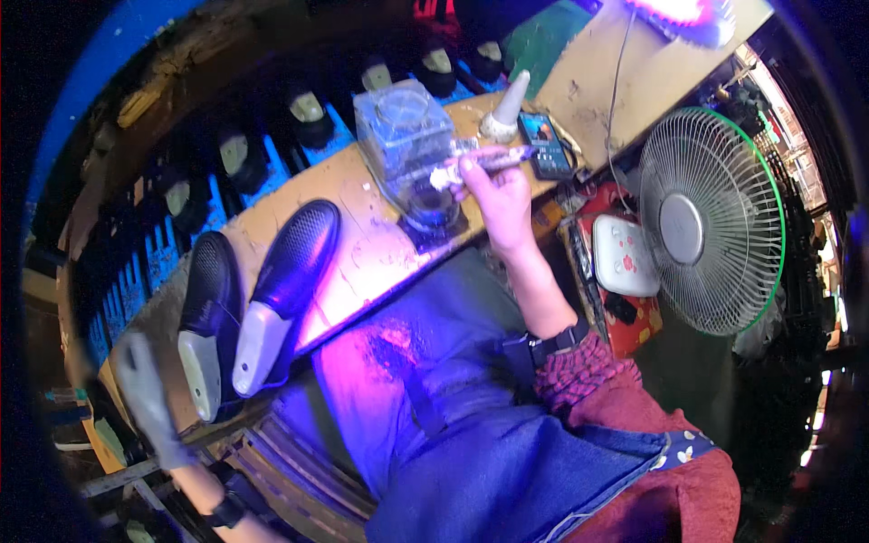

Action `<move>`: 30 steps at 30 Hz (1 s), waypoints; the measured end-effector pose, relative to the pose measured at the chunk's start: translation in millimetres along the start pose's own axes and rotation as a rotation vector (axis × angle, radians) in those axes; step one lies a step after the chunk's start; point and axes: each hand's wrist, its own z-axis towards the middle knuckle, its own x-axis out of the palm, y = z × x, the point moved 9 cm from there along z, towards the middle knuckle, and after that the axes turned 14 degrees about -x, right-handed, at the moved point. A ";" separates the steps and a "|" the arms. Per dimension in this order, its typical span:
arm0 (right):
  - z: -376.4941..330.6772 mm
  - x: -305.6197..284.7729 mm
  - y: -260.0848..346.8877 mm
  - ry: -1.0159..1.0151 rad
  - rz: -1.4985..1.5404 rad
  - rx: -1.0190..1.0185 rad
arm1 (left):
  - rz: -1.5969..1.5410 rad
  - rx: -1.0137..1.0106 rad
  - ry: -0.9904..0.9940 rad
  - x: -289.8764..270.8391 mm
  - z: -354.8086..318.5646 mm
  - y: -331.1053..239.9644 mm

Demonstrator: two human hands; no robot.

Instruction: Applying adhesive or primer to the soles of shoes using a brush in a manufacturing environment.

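Note:
My right hand [493,192], bare, pinches a slim brush [493,163] with a whitish, crusted end and a darker handle end. It is above a round dark glass jar [430,201] at the bench's near edge. Behind the jar stands a clear plastic square container [403,127]. Two black perforated slip-on shoes, a left one [210,281] and a right one [297,253], lie on the bench with grey lasts sticking out toward me. My left hand [145,389], in a grey glove, is beside the left shoe, its fingers smeared by motion.
A white cone-shaped piece [509,109] and a phone [546,147] with a lit screen are at the bench's back right. A green-rimmed fan [683,226] stands at right, near a white box [625,255]. Blue racks [213,204] with several shoes on lasts run behind the bench.

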 end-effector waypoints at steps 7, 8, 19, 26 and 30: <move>3.1 0.3 -7.1 0.025 -0.009 0.018 | 0.740 -0.185 -0.547 -109.9 83.0 168.5; 2.0 0.6 -11.1 0.027 -0.012 0.038 | 0.704 -0.161 -0.477 -99.5 54.2 140.8; -10.5 43.2 -6.3 0.140 0.043 0.072 | 0.313 -0.240 -0.021 -99.3 88.0 273.6; -3.0 34.3 -2.8 0.226 -0.016 0.109 | 0.289 -0.181 0.314 -23.6 -0.6 57.7; 12.0 16.6 -5.5 0.319 -0.243 -0.038 | 0.141 0.124 -0.001 -28.1 -45.2 -94.0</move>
